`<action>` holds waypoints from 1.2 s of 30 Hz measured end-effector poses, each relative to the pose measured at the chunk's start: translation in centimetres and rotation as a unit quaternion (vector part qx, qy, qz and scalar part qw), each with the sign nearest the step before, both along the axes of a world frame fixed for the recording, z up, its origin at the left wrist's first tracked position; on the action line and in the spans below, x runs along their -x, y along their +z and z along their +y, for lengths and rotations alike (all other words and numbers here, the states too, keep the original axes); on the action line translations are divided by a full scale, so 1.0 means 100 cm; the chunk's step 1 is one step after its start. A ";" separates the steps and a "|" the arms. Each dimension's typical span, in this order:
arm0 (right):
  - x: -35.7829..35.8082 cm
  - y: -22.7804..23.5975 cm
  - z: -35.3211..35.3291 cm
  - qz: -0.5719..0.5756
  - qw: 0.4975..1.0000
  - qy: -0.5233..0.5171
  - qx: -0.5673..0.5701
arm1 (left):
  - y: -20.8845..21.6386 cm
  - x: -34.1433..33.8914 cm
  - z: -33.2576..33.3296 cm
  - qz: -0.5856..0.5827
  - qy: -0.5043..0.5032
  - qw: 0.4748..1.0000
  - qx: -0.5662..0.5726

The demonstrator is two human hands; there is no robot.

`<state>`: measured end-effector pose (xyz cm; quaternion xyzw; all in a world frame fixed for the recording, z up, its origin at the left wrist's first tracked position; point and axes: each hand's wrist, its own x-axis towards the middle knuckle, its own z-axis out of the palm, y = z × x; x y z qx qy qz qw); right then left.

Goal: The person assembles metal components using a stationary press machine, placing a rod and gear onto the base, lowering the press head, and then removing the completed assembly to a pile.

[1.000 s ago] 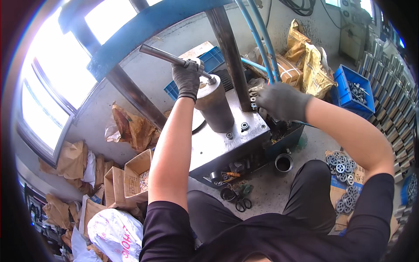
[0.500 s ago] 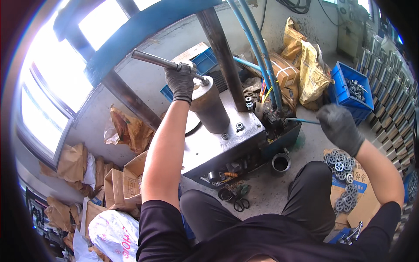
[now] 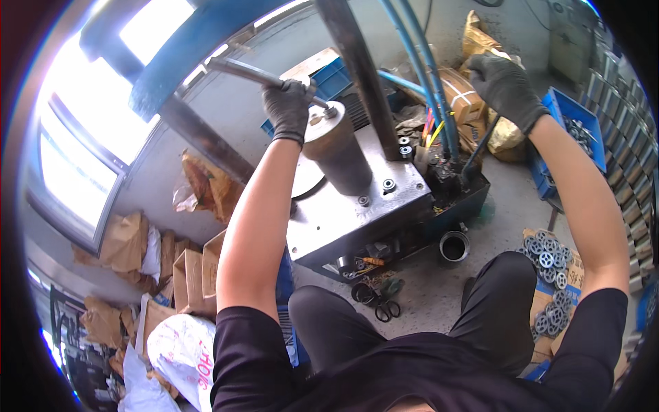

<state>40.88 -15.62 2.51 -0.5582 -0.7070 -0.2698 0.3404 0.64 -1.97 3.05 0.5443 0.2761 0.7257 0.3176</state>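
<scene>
My left hand (image 3: pixel 288 110), in a dark glove, is shut around a steel rod (image 3: pixel 233 69) that lies across the top of a brown metal cylinder (image 3: pixel 336 154). The cylinder stands on the grey steel plate (image 3: pixel 336 213) of a press-like machine in front of my knees. My right hand (image 3: pixel 508 86), also gloved, is closed over the upper end of a thin black lever (image 3: pixel 479 151) that rises from the machine's right side, beside the blue hoses (image 3: pixel 422 75).
A blue crate (image 3: pixel 559 110) of metal parts stands at the right. Several toothed metal wheels (image 3: pixel 549 264) lie on cardboard by my right knee. A metal ring (image 3: pixel 453 246) and scissors (image 3: pixel 386 310) lie on the floor. Cardboard boxes (image 3: pixel 192 264) and a white sack (image 3: pixel 180 353) crowd the left.
My right hand left the top of the machine, swung out to the right, then came up onto the black lever. My left hand stayed on the steel rod.
</scene>
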 end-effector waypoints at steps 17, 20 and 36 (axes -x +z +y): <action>0.004 0.007 -0.006 0.033 0.990 -0.027 0.135 | 0.028 0.004 0.014 0.245 0.126 0.959 0.058; -0.009 0.010 -0.021 0.021 0.987 -0.058 0.146 | 0.046 -0.032 -0.012 0.376 0.176 0.902 0.114; 0.000 -0.033 -0.157 -0.010 0.978 0.029 0.207 | 0.044 -0.012 0.038 0.439 0.192 0.876 0.047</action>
